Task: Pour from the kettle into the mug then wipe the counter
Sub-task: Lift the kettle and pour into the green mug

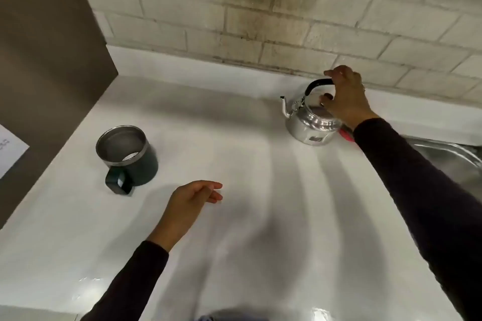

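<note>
Shiny steel kettle (311, 122), black handle gripped by right hand (347, 96); left hand (191, 203) loosely open, empty

One view only, worn on your head, looking forward and steeply down over the surface (260, 190). It faces the brick wall (287, 21) at the back, and both your sleeves reach in from the bottom edge. It sits close. The wide lens bends the edges, with the sink (448, 154) cut off at right.
</note>
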Demonstrator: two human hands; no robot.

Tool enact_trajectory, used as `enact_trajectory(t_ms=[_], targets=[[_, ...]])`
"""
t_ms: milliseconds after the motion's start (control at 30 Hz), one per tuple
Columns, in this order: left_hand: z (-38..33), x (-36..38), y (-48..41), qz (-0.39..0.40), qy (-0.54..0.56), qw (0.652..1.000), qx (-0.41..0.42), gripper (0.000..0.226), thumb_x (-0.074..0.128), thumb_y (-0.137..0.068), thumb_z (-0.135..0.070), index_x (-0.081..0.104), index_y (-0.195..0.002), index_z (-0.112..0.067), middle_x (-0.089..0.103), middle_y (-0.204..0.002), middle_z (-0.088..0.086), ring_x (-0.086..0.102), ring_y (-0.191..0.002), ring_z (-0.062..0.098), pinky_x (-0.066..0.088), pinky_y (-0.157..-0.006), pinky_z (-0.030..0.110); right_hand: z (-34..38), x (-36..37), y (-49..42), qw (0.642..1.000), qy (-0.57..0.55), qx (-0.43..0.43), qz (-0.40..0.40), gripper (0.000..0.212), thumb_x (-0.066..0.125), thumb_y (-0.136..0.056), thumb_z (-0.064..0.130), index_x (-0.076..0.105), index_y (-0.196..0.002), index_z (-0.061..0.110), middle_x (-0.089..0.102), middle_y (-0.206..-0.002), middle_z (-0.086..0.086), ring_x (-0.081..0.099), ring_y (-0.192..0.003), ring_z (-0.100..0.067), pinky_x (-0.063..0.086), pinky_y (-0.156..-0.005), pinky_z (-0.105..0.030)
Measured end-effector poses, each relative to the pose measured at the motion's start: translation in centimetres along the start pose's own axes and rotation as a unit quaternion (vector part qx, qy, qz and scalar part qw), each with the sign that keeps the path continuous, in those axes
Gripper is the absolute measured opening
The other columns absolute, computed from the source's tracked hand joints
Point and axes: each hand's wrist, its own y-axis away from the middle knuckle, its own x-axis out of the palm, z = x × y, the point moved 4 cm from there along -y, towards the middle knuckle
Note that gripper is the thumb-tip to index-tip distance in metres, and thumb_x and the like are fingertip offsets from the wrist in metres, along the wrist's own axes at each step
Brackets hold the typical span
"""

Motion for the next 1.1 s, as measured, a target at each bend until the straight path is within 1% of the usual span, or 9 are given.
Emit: enact_trajectory(t_ms=[133, 200, 267, 333, 633, 733, 867, 1000, 1100], targets=[[0.4, 0.5, -0.2, -0.028, 0.007, 0.999, -0.013, 0.027, 0.048, -0.094, -0.018, 0.071, -0.087, -0.03, 0.076, -0.074, -0.011, 0.07, -0.076, 0.005, 0.045, -0.077, 0.018, -2.7, 0.9, -2.9, 0.994, 0.067, 0.039, 0.081, 0.053, 0.07, -0.078, 0.021, 0.05, -0.126, 0.008, 0.055, -0.128, -0.019, 0.048, -0.118, -0.04, 0.039, -0.098, -0.047], [0.6, 0.7, -0.2, -0.036, 0.014, 0.999, -0.014, 0.027, 0.049, -0.094, -0.018, 0.071, -0.086, -0.03, 0.076, -0.075, -0.009, 0.071, -0.079, 0.009, 0.048, -0.081, 0.023, -3.1, 1.4, -4.3, 0.993, 0.053, 0.053, 0.096, 0.023, 0.068, -0.08, 0.029, 0.06, -0.091, 0.009, 0.066, -0.093, -0.014, 0.06, -0.095, -0.037, 0.044, -0.075, -0.037], [0.7, 0.5, -0.1, -0.045, 0.02, 0.999, -0.012, 0.027, 0.049, -0.094, -0.017, 0.072, -0.086, -0.029, 0.077, -0.076, -0.008, 0.071, -0.078, 0.011, 0.05, -0.083, 0.025, -3.5, 1.3, -5.6, 0.993, 0.034, 0.059, 0.1, 0.034, 0.068, -0.08, 0.037, 0.051, -0.059, 0.017, 0.054, -0.062, -0.003, 0.06, -0.078, -0.033, 0.036, -0.062, -0.03], [0.9, 0.3, 0.0, -0.051, 0.022, 0.998, -0.012, 0.027, 0.049, -0.094, -0.016, 0.072, -0.085, -0.028, 0.077, -0.076, -0.008, 0.071, -0.077, 0.01, 0.05, -0.082, 0.025, -3.6, 1.3, -6.2, 0.992, 0.036, 0.06, 0.109, 0.042, 0.068, -0.079, 0.039, 0.045, -0.049, 0.022, 0.046, -0.053, 0.002, 0.057, -0.072, -0.031, 0.032, -0.059, -0.029], [0.6, -1.6, 1.0, -0.061, 0.019, 0.998, -0.008, 0.027, 0.048, -0.094, -0.016, 0.071, -0.084, -0.028, 0.075, -0.069, -0.011, 0.07, -0.073, 0.004, 0.045, -0.074, 0.013, 2.5, -2.9, -3.8, 1.0, -0.002, -0.008, 0.029, 0.049, 0.074, -0.069, 0.051, 0.059, -0.059, 0.006, 0.055, -0.058, -0.012, 0.05, -0.058, -0.024, 0.035, -0.055, -0.029], [0.5, -2.4, 1.4, -0.064, 0.034, 0.997, -0.001, 0.027, 0.049, -0.094, -0.015, 0.072, -0.085, -0.026, 0.075, -0.071, -0.006, 0.071, -0.075, 0.009, 0.046, -0.078, 0.018, 6.6, -5.9, -2.7, 0.989, -0.133, -0.013, 0.068, 0.036, 0.083, -0.062, 0.043, 0.06, -0.06, 0.016, 0.052, -0.05, 0.001, 0.044, -0.047, -0.01, 0.035, -0.048, -0.02], [0.0, -4.1, 2.1, -0.063, 0.042, 0.997, 0.016, 0.027, 0.049, -0.094, -0.018, 0.072, -0.086, -0.029, 0.076, -0.075, -0.006, 0.071, -0.078, 0.012, 0.046, -0.078, 0.019, 13.2, -7.6, -0.3, 0.952, -0.256, -0.087, 0.142, 0.028, 0.083, -0.069, 0.025, 0.064, -0.09, 0.019, 0.045, -0.033, 0.012, 0.031, -0.031, -0.002, 0.026, -0.035, -0.009], [-0.3, -6.4, 3.1, -0.078, 0.053, 0.995, 0.037, 0.029, 0.048, -0.094, -0.02, 0.072, -0.084, -0.033, 0.076, -0.078, -0.01, 0.071, -0.079, 0.01, 0.047, -0.075, 0.012, 19.8, -7.2, 1.6, 0.946, -0.23, -0.17, 0.153, 0.024, 0.076, -0.077, 0.02, 0.072, -0.1, 0.024, 0.064, -0.06, 0.022, 0.054, -0.057, 0.002, 0.043, -0.061, -0.007], [0.1, -7.9, 4.1, -0.091, 0.063, 0.993, 0.038, 0.03, 0.048, -0.094, -0.02, 0.071, -0.082, -0.036, 0.076, -0.078, -0.011, 0.07, -0.079, 0.009, 0.045, -0.071, 0.007, 23.7, -6.5, 2.7, 0.936, -0.231, -0.207, 0.165, 0.025, 0.077, -0.075, 0.019, 0.072, -0.096, 0.032, 0.073, -0.088, 0.01, 0.064, -0.082, -0.004, 0.049, -0.079, -0.012]])
